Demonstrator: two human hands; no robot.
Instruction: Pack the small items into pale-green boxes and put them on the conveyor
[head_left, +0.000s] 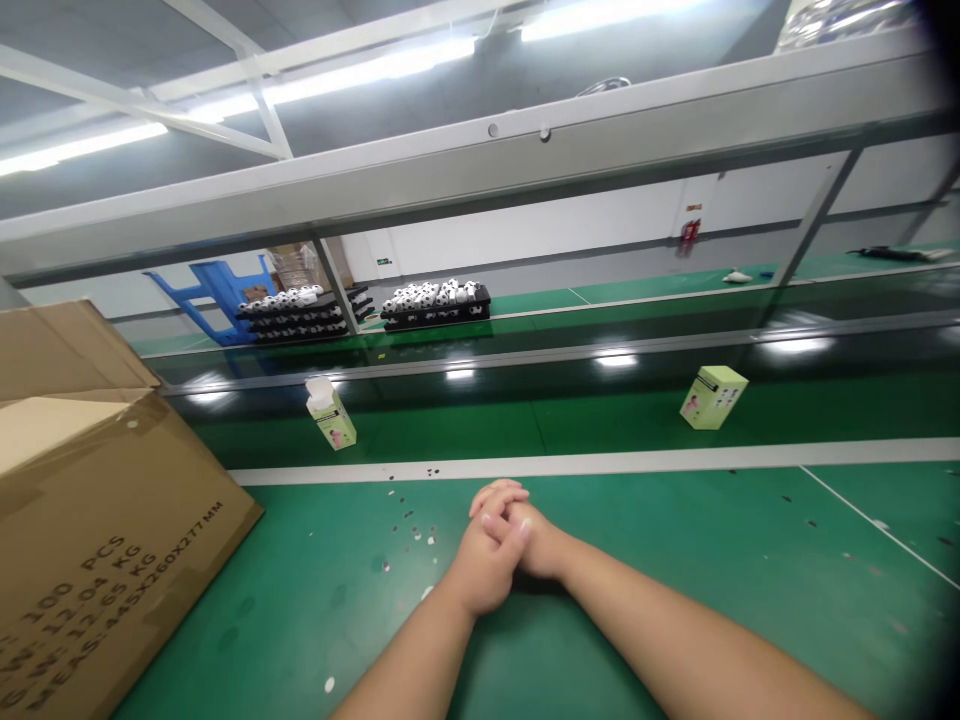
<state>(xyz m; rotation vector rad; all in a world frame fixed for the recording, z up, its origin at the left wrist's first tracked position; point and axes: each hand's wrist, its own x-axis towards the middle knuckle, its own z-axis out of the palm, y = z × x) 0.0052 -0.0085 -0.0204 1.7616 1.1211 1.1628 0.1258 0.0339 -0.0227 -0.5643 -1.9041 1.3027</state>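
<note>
My left hand [480,565] and my right hand [525,525] rest clasped together on the green table [675,580], fingers interlaced, with nothing visible between them. Beyond them, on the dark green conveyor belt [570,415], stands a small light-green box [331,412] with its white top flap open, to the upper left of my hands. A second light-green box [713,397], closed, sits on the belt to the upper right. Both boxes are well out of touch of my hands.
A large brown cardboard carton [97,520] with open flaps stands at the left on the table. Small white specks [412,525] lie scattered near the white line [600,463]. Black trays of black-and-white items [435,298] and a blue frame [217,290] stand beyond the belt.
</note>
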